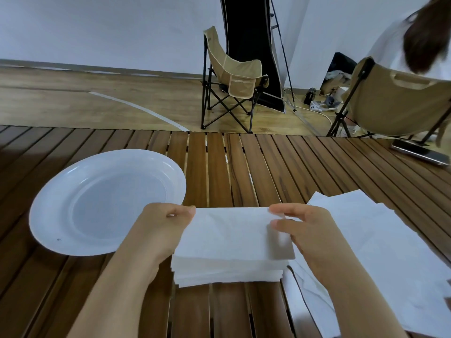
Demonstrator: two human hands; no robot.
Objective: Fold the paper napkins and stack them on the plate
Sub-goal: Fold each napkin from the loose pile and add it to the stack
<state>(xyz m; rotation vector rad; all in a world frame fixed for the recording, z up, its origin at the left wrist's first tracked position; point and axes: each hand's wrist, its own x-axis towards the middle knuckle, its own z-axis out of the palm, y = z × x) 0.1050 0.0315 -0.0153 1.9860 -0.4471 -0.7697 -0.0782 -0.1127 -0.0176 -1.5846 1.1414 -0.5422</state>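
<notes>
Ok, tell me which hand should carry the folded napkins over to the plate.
Left, probably. The left hand already pinches the folded napkin at the end nearest the plate, which lies to its left. The right hand would have to cross over.

The desk [219,167] is of slatted wood, brown with dark grain and a low satin sheen. At nine o'clock the white plate [61,191] looks smooth and glossy, with soft highlights on its rim. The folded napkins [227,240] at the centre are thin matt paper, faintly textured. At twelve o'clock a folding chair [234,79] has tan cloth on a black metal frame. The floor [97,101] is pale, smooth wood.
</notes>
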